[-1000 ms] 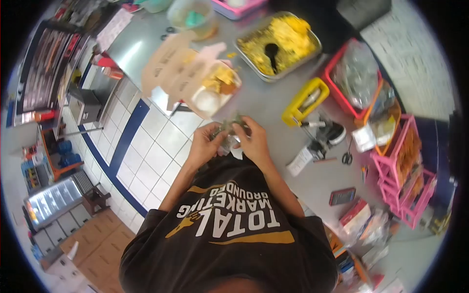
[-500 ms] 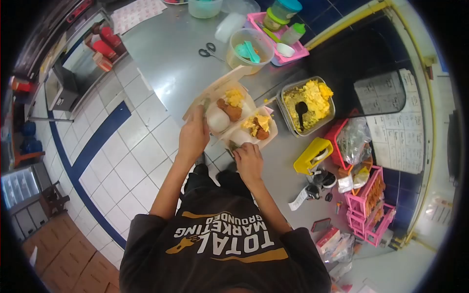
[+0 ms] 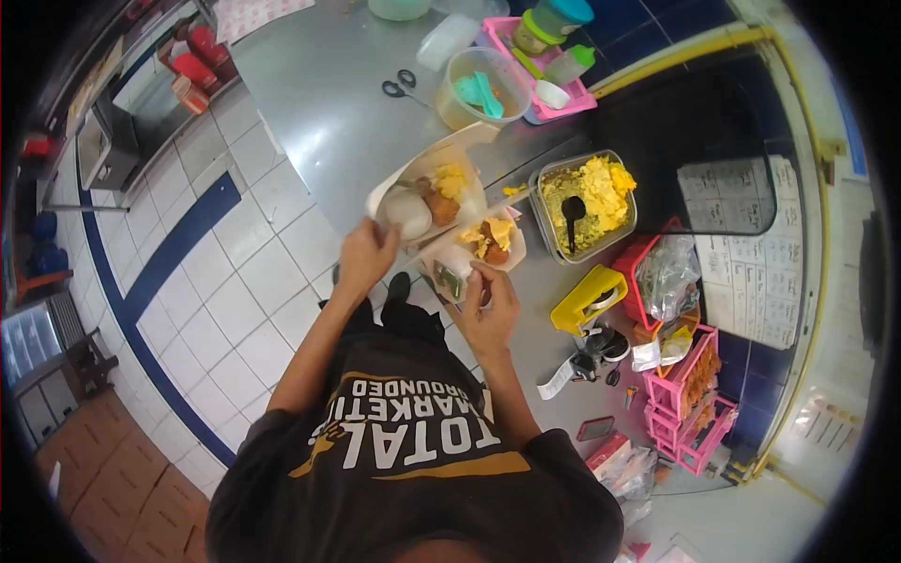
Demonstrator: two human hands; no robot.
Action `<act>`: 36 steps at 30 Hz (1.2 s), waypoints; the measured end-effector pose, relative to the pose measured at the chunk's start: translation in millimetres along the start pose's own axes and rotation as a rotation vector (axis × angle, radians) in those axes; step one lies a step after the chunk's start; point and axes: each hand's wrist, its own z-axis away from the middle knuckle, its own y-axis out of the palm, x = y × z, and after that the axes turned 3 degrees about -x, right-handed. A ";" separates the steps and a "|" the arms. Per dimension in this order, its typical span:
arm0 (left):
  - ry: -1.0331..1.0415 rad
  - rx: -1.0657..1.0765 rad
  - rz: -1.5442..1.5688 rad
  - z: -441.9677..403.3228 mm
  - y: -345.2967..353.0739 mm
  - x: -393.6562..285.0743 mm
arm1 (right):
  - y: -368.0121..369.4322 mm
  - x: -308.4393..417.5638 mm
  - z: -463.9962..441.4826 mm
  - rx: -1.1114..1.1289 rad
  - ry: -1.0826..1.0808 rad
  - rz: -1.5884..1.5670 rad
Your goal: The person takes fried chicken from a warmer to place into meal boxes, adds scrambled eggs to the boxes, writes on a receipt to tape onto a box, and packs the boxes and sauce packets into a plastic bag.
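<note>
Two open food boxes, L box & R box, sit side by side by the counter's near edge. L hand's on L box's near rim; can't tell how firm. R hand's grip is narrow at R box, nr green packet; can't tell what's pinched. Any adjustment there prob. calls for light fingers.

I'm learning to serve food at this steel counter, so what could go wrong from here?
The open tan cardboard box on the left sits by the table edge; a nudge from the left hand might tip it toward the white tiled floor.

The right hand works close to the yellow food in the smaller box, and might knock some out.
</note>
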 end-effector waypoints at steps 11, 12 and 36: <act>-0.287 0.339 0.575 -118.3 -14.0 76.7 | 113.4 111.1 -57.6 0.022 -0.118 0.067; -0.195 0.304 0.460 -139.2 -25.1 93.2 | 134.2 122.8 -61.8 0.043 -0.056 0.050; -0.027 -0.269 0.129 -547.6 -573.5 439.2 | 791.5 375.7 -298.8 0.656 -0.143 -0.331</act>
